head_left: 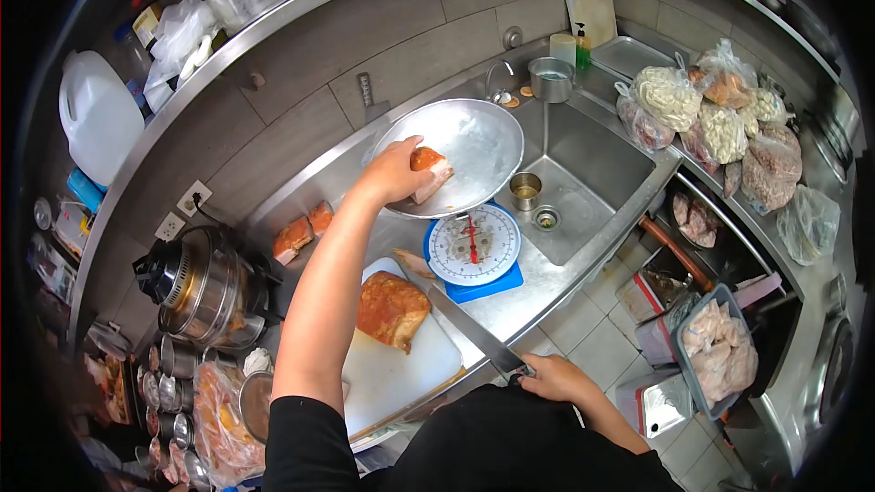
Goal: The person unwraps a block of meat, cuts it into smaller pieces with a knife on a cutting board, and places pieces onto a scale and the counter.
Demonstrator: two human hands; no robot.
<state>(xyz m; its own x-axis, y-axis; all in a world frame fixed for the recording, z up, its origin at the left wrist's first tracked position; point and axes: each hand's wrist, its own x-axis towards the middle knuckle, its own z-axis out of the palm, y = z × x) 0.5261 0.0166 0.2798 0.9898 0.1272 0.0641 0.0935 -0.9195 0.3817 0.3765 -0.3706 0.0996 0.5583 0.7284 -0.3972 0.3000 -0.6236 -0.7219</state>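
My left hand [394,173] grips a small piece of pork belly [432,171] with a reddish-brown skin, at the left side of a round metal pan [488,141]. This pan sits on a blue kitchen scale [473,246] with a white dial and a red needle. In my right hand [554,377] is the handle of a large knife [480,330], its blade pointing up and left toward the cutting board. A bigger slab of pork belly [392,310] lies on the white cutting board [401,378].
Two more pork pieces [301,233] rest on the counter beside a glass-bowled appliance [214,287]. Behind the scale is a steel sink [592,159] with a small metal cup [525,191]. Bagged food [720,114] is piled at right, above a grey tub of meat [720,346].
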